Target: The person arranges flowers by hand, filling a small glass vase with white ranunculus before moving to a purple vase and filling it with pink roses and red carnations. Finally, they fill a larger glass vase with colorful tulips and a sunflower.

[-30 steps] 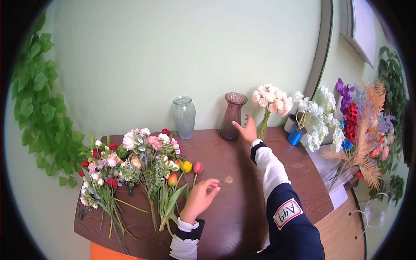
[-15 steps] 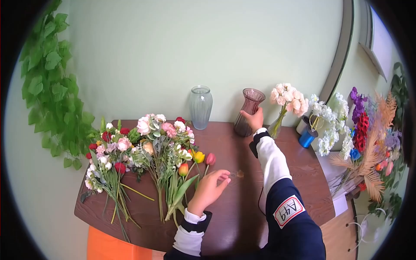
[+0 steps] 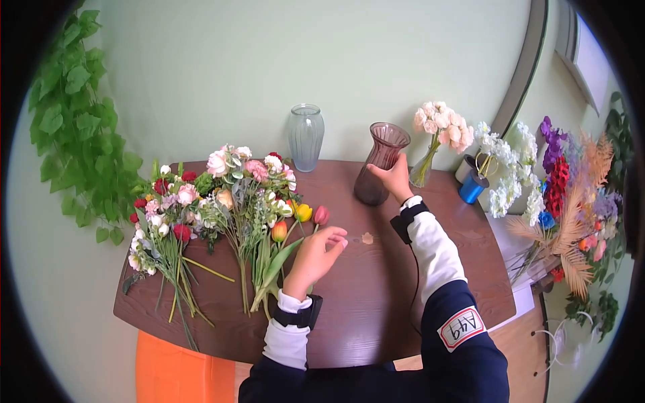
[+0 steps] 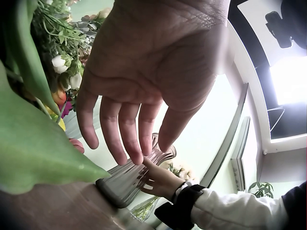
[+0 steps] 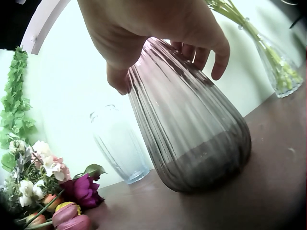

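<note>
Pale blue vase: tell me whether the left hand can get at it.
Probably yes: the left hand is empty; tulips lie between it and the pale blue vase, but reaching over looks feasible.

The purple vase (image 5: 192,127) looks like glossy ribbed glass, the table (image 3: 356,295) grained wood, the white sleeve (image 3: 435,252) matt cloth.

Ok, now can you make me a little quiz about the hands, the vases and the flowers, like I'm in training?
1. Which hand grips the purple vase?
A) left
B) right
C) both

2. True or false: the pale blue vase has no flowers in it.

3. Fill in: the pinkish-white flowers stand in a slim vase made of ____ glass.

Key:
1. B. The right hand grips it; the left hand holds nothing.
2. True.
3. Clear.
</note>
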A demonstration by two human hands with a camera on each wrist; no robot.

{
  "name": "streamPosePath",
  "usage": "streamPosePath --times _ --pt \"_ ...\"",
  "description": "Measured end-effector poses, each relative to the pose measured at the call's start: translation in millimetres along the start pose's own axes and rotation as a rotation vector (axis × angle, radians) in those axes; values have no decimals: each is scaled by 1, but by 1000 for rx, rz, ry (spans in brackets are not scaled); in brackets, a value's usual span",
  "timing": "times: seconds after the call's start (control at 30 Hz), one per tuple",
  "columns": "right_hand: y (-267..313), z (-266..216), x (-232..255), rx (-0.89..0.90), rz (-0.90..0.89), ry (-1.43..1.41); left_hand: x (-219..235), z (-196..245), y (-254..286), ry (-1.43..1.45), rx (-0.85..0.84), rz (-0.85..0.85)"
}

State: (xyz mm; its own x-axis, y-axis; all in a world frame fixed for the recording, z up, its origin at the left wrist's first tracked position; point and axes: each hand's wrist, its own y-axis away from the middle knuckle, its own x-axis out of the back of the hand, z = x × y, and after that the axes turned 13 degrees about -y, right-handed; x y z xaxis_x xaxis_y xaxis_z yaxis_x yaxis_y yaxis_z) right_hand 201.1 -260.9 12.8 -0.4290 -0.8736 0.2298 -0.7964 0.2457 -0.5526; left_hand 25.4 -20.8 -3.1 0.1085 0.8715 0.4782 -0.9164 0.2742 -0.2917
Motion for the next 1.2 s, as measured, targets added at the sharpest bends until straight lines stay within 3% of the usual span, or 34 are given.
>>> streamPosePath --times 0.37,0.5,0.67,0.9,1.0,1.2 --pt "63 -38 22 143 -195 -139 -2 -10 -2 34 17 40" --pt "84 -58 28 131 -236 -130 -3 -6 -2 -55 -11 81" --pt "104 -81 29 138 -331 -247 -9 -1 -2 -154 -171 139" --pt "125 -95 21 123 -404 -374 -16 12 -2 -188 -179 134" --pt "131 -97 18 147 -372 -355 -17 22 -6 -299 -327 207" --pt "133 -85 14 238 -273 -83 -47 24 -22 -566 -303 451"
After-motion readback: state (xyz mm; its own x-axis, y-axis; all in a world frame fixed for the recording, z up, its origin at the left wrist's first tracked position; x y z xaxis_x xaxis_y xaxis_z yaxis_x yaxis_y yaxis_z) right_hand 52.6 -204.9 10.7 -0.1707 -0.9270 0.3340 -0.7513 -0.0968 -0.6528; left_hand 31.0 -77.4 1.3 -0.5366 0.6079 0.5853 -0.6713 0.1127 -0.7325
